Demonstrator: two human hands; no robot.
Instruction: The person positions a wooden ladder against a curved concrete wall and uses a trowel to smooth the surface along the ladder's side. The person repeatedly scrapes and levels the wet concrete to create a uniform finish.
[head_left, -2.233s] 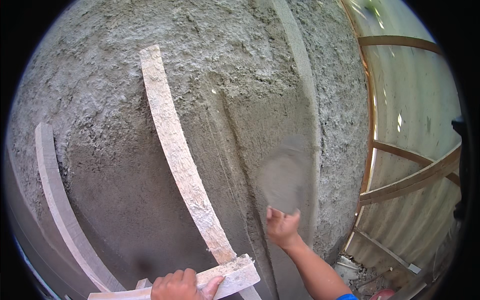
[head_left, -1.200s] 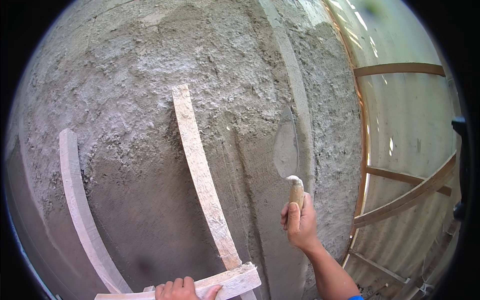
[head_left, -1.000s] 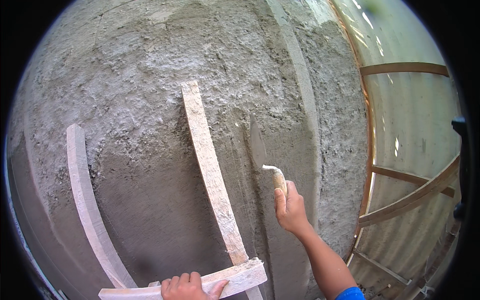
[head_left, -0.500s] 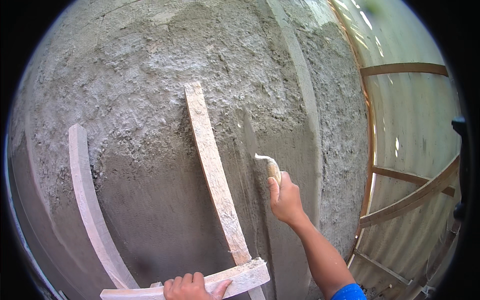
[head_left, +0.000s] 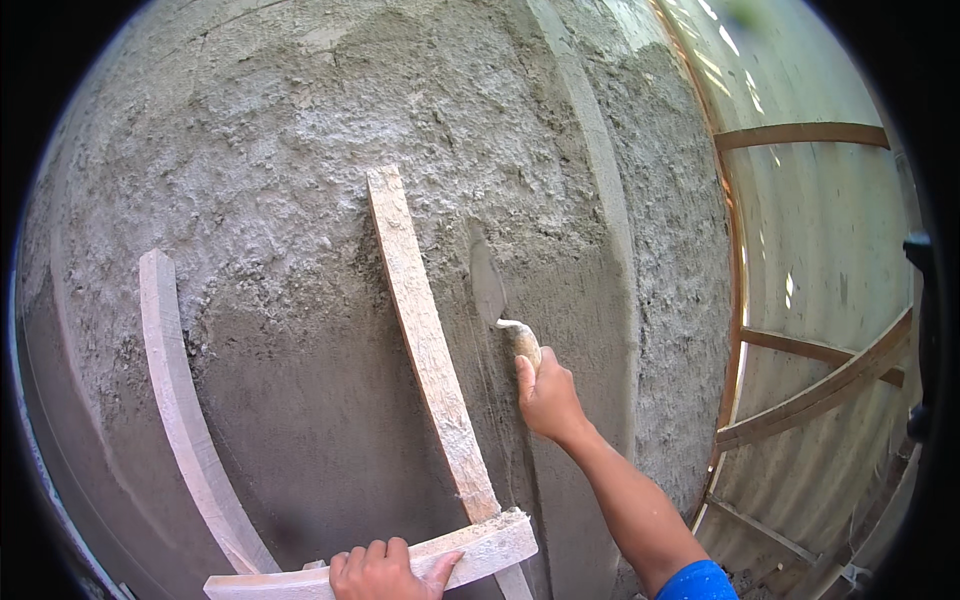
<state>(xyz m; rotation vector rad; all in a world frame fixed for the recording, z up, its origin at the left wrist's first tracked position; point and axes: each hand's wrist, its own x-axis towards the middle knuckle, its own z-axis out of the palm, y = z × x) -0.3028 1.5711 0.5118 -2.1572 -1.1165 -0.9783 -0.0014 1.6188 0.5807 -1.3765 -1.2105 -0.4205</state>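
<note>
A trowel (head_left: 487,283) with a pointed grey blade and a worn wooden handle is gripped in my right hand (head_left: 550,395). Its blade lies against the mortar-covered wall (head_left: 310,400), near where the smooth lower plaster meets the rough upper part. My left hand (head_left: 383,573) is wrapped over a wooden crosspiece (head_left: 490,550) at the bottom of the view. Two upright wooden bars, one on the left (head_left: 190,420) and one in the middle (head_left: 425,330), rise from near that crosspiece in front of the wall. The middle bar is crusted with dried mortar.
A raised vertical plaster strip (head_left: 612,190) runs down the wall right of the trowel. Farther right, corrugated sheeting (head_left: 810,230) on a brown wooden frame (head_left: 800,136) adjoins the wall. A curved-looking brace (head_left: 830,390) crosses it lower down.
My right hand and the trowel have shifted left and slightly down along the wall, and more of the blade's face now shows. The left hand keeps its hold on the crosspiece.
</note>
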